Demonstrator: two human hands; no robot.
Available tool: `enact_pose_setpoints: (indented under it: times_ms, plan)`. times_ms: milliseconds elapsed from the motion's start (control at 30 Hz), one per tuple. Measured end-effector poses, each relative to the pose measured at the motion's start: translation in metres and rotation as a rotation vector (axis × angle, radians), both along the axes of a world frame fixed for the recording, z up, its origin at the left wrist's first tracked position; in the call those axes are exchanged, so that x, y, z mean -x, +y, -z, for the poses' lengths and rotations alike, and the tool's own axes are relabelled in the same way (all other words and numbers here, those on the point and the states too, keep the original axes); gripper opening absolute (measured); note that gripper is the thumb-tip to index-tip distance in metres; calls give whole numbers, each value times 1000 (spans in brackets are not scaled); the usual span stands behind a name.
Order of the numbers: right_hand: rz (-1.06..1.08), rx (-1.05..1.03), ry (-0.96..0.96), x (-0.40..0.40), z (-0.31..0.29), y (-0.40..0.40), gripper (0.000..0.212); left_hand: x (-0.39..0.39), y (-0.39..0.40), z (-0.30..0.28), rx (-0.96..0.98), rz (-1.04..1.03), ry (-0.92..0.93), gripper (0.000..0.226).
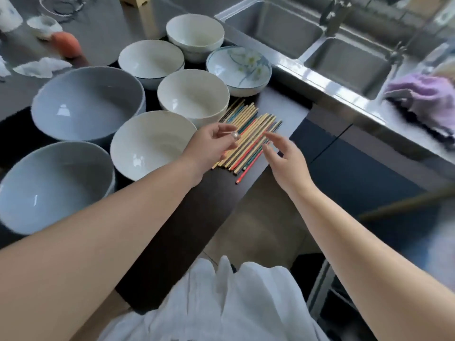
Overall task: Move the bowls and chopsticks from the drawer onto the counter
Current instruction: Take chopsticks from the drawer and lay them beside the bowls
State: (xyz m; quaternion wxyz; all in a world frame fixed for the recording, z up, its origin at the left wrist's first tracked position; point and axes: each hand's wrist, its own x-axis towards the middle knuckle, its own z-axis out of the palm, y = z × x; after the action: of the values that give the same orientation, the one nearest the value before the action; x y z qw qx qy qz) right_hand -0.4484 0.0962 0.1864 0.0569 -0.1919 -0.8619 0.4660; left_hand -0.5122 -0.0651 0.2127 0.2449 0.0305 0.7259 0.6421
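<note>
Seven pale ceramic bowls (150, 141) sit on the dark counter (211, 190), with the bundle of coloured wooden chopsticks (248, 136) at their three o'clock. Left hand (211, 146) and right hand (283, 156) hover over the sticks, fingers loose, holding nothing. A careless nudge could roll sticks off the counter's edge at four o'clock

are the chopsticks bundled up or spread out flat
Spread out flat: the chopsticks lie side by side in a loose row on the dark counter, beside the white bowls.
</note>
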Motion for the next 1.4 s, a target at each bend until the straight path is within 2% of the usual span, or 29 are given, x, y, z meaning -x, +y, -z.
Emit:
enact_pose_setpoints:
  times_ms: [200, 367, 567, 667, 767, 933, 1033, 1133, 1267, 1400]
  plan:
    - [463, 210, 13, -98, 17, -43, 38, -40, -4, 21, 4, 388, -54, 12]
    - [933, 607, 6, -201, 59, -111, 35, -103, -29, 50, 102, 741, -139, 14]
    - [1549, 1150, 233, -334, 103, -216, 44, -190, -49, 93, 315, 1063, -287, 10]
    - [1763, 1353, 391, -376, 127, -263, 42, -234, -55, 116, 403, 1173, -416, 6]
    - [1888, 1507, 544, -402, 143, -297, 46, -280, -60, 142, 484, 1238, -526, 7]
    - [2154, 1645, 837, -430, 167, -324, 72, -346, -60, 174, 623, 1317, -647, 30]
    - [2232, 1648, 911, -451, 184, -325, 67, -380, -51, 183, 680, 1318, -678, 57]
    - [2275, 1682, 1021, -465, 195, -322, 52, -404, -45, 189, 733, 1297, -703, 78]
    - [2245, 1780, 1126, -471, 199, -323, 32, -423, -35, 194, 753, 1226, -775, 86]
    - [2229, 1867, 1131, -487, 201, -315, 34, -445, -25, 196, 770, 1080, -756, 86]
